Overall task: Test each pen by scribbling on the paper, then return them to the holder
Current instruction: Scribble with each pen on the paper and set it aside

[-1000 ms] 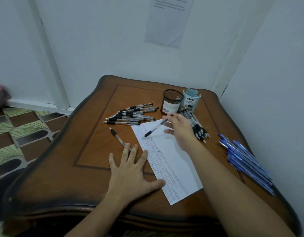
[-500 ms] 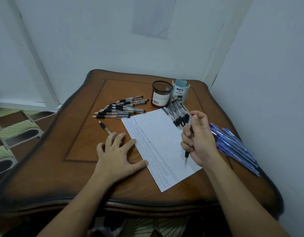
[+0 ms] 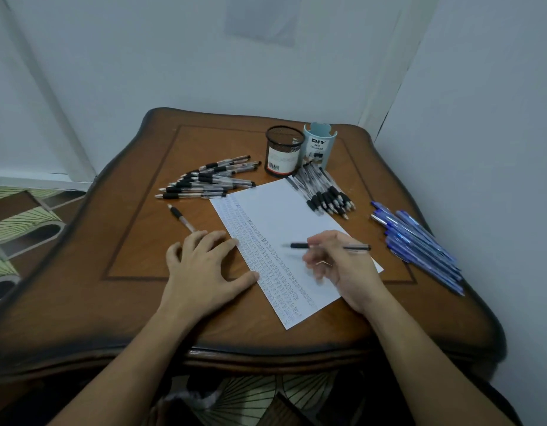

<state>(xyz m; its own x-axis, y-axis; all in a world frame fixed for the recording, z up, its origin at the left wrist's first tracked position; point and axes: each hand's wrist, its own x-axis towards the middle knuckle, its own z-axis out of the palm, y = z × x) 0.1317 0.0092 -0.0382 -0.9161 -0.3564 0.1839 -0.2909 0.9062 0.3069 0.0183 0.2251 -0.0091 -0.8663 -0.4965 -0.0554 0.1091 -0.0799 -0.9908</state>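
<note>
Your left hand [image 3: 204, 272] and your right hand [image 3: 343, 265] are both bare, fingers and backs uncovered. Your left forearm [image 3: 137, 358] and right forearm [image 3: 419, 348] are bare too, from the wrists all the way to the bottom edge of the view. A thin pale glint crosses one finger of your right hand, too blurred to tell whether it is a ring.

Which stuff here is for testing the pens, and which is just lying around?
For the job: pen pinched in right hand; paper, left hand at its edge; black pens; blue pens; mesh holder; DIY holder.
Just there: wall sheet; patterned floor.
</note>
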